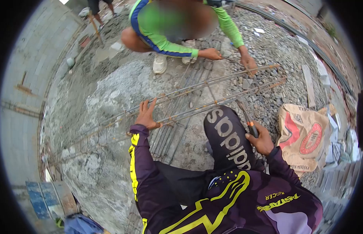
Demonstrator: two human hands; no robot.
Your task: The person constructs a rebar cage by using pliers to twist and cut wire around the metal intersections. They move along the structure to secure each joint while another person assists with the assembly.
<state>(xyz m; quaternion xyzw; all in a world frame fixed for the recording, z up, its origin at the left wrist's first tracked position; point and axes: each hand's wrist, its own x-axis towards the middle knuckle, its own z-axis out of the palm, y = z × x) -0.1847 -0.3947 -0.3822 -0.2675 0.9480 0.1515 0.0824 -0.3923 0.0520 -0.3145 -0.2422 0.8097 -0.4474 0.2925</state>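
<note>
A long rebar cage (189, 90) of thin, partly rusty bars with cross ties lies slantwise before me, close above my knee. My left hand (147, 115) spans its near and far bars, fingers over one and thumb by the other. In my right hand (261, 139), beside my knee, is a pair of pincers (250, 121) with orange and black handles, their metal end pointing toward the cage. Across from me, a person in a green sleeve (173, 48) has one hand (248, 64) at the cage's right end and a thin dark tool in the other.
Several loose bars (171, 132) lie beneath the cage. Gravel (267, 43) covers the right side, with a torn cement bag (302, 136) on it. Block walling (25, 78) stands at left, near a blue metal piece (45, 199). Another person's legs show at top left.
</note>
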